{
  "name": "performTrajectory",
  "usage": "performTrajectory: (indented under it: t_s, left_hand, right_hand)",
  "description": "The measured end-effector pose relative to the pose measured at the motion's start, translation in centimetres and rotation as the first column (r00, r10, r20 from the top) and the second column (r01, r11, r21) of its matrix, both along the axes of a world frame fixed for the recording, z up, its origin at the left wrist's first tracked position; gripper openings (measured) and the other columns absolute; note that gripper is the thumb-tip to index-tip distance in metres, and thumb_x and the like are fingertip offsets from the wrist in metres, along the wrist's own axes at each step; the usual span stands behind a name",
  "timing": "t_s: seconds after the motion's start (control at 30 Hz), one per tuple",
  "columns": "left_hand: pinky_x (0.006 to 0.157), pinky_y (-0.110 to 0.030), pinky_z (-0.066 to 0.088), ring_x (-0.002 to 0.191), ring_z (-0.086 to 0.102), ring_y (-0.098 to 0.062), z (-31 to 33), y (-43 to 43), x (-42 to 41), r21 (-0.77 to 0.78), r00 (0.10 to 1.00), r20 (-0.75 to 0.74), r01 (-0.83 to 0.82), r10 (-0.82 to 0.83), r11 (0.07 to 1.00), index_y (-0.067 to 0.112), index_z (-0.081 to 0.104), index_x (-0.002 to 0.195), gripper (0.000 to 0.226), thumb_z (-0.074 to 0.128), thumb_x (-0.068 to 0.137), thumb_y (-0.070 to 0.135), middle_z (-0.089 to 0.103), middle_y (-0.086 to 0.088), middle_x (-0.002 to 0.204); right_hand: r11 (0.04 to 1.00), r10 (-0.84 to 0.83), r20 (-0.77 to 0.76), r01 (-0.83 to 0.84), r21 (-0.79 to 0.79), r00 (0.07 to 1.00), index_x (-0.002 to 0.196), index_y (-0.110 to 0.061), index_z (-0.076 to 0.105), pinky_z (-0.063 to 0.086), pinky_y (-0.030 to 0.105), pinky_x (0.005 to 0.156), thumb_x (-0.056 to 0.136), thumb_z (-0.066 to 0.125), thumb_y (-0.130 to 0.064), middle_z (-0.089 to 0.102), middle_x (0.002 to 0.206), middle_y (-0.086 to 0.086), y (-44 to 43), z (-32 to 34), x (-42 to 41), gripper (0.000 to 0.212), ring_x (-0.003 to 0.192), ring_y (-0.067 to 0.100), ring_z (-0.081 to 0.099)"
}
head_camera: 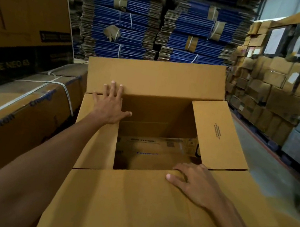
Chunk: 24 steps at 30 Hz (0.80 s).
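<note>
Currently the cardboard box [157, 112] stands directly ahead, flaps open, between stacked cartons [266, 92] on the right and a strapped carton [28, 109] on the left. Left grip [111, 105] is wide: fingers spread flat, pressing the left flap [95, 144]. Right grip [193, 183] holds the near flap [122, 193], fingers hooked over its inner edge, thumb on top.
</note>
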State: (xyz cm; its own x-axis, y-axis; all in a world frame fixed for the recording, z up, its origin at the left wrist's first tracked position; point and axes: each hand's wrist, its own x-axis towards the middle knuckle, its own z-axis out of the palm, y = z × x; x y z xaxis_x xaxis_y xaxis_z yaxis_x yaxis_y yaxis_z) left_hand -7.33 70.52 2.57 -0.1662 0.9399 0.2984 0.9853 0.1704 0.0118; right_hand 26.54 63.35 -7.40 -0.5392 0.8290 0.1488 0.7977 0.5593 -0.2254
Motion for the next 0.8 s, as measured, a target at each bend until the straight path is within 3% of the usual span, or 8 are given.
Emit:
performTrajectory:
  t_s: [0.17,0.27,0.33,0.47,0.57,0.67,0.73,0.8]
  left_hand:
    - [0.117,-0.072,0.015,0.156,0.003,-0.035,-0.4,1.1,-0.9,-0.041,0.999,-0.034,0.001,-0.002,0.999,0.024,-0.001,0.162,0.116,0.066,0.08,0.072,0.001,-0.008,0.17]
    - [0.119,-0.069,0.01,0.156,-0.002,-0.032,-0.5,1.0,-1.3,-0.053,1.0,-0.016,0.015,-0.016,0.998,0.026,-0.004,0.162,0.116,0.065,0.081,0.071,-0.004,-0.006,0.171]
    - [0.122,-0.066,0.004,0.156,-0.012,-0.03,-0.9,0.5,-1.8,-0.052,0.999,-0.003,0.038,-0.038,0.998,0.025,-0.012,0.162,0.116,0.058,0.084,0.075,-0.015,-0.006,0.17]
    - [0.121,-0.067,-0.003,0.154,-0.02,-0.03,-2.3,-1.7,-3.5,-0.019,0.999,0.005,0.037,-0.037,0.999,0.027,-0.018,0.16,0.108,0.022,0.083,0.091,-0.024,-0.002,0.167]
    - [0.113,-0.075,0.003,0.153,-0.022,-0.032,-4.1,-4.3,-5.0,-0.026,0.998,0.001,-0.063,0.063,0.998,0.029,-0.015,0.16,0.111,0.016,0.078,0.097,-0.024,0.001,0.168]
    - [0.109,-0.076,0.024,0.152,-0.024,-0.034,-5.3,-6.3,-5.6,-0.03,0.993,0.07,-0.095,0.097,0.995,0.025,-0.012,0.161,0.117,0.025,0.076,0.096,-0.023,0.002,0.168]
    - [0.108,-0.074,0.028,0.152,-0.023,-0.034,-5.1,-6.8,-5.6,-0.039,0.987,0.13,-0.09,0.094,0.995,0.023,-0.012,0.162,0.118,0.028,0.076,0.093,-0.022,0.001,0.168]
    - [0.109,-0.074,0.026,0.152,-0.022,-0.035,-5.0,-6.9,-5.5,-0.044,0.983,0.162,-0.075,0.081,0.996,0.023,-0.013,0.162,0.118,0.029,0.076,0.093,-0.022,0.002,0.168]
  right_hand:
    - [0.998,-0.031,0.029,0.029,0.048,0.999,0.125,-0.035,0.064,0.036,0.032,0.097,0.088,0.009,-0.084,0.064,0.116,-0.017,0.0,-0.6,-0.3,0.082,0.103,0.003,0.056]
    - [0.995,-0.058,0.037,0.055,0.08,0.998,0.119,-0.037,0.064,0.035,0.033,0.096,0.089,0.006,-0.083,0.064,0.109,-0.017,0.0,-0.9,-0.6,0.08,0.1,0.004,0.054]
    - [0.993,-0.076,0.035,0.072,0.093,0.997,0.113,-0.036,0.064,0.034,0.033,0.093,0.088,0.001,-0.084,0.064,0.103,-0.016,0.1,-1.1,-0.7,0.083,0.096,0.004,0.052]
    - [0.992,-0.103,0.002,0.102,0.071,0.995,0.109,-0.037,0.066,0.036,0.035,0.095,0.082,-0.005,-0.089,0.066,0.098,-0.016,0.4,-1.0,-0.8,0.092,0.094,0.005,0.053]
    - [0.986,-0.161,0.014,0.16,0.037,0.987,0.1,-0.036,0.069,0.039,0.038,0.099,0.084,0.001,-0.085,0.066,0.085,-0.013,0.3,-0.2,-1.5,0.085,0.085,0.006,0.057]
    - [0.969,-0.248,0.05,0.249,-0.003,0.967,0.094,-0.03,0.07,0.048,0.035,0.092,0.087,0.006,-0.083,0.064,0.072,-0.008,0.7,0.6,-2.4,0.083,0.073,0.008,0.061]
    - [0.95,-0.308,0.049,0.309,-0.03,0.95,0.102,-0.024,0.072,0.053,0.035,0.084,0.095,0.019,-0.077,0.067,0.078,-0.004,1.1,1.1,-2.8,0.075,0.077,0.014,0.064]
    - [0.929,-0.362,0.036,0.363,-0.072,0.932,0.114,-0.015,0.07,0.053,0.038,0.091,0.1,0.035,-0.067,0.07,0.107,0.007,1.5,1.8,-3.2,0.064,0.1,0.022,0.065]
